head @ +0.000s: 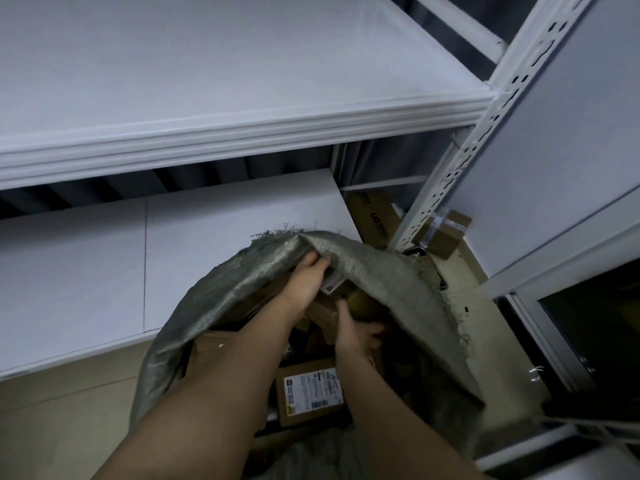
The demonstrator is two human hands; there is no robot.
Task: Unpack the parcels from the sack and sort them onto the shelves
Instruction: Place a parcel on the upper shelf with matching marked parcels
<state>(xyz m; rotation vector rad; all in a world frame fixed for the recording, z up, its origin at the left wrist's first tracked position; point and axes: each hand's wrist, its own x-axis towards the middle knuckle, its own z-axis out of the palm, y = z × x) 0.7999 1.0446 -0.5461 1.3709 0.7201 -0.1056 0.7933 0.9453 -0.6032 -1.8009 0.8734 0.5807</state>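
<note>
Both hands inside grey sack (221, 292) on floor before white shelves (242, 109), mouth gaping up toward camera. Left hand (306, 282) and right hand (353, 332) curl fingers around brown parcel (325, 311) at far rim, long axis unclear. Labelled box (311, 393) lies below. Lower shelf (86, 271) bare alongside.

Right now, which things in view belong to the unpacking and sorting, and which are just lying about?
Job:
green woven sack
cardboard parcel held by left hand and right hand
labelled parcel in the sack
white shelves

Lying about:
brown boxes on the floor behind the shelf post
</note>
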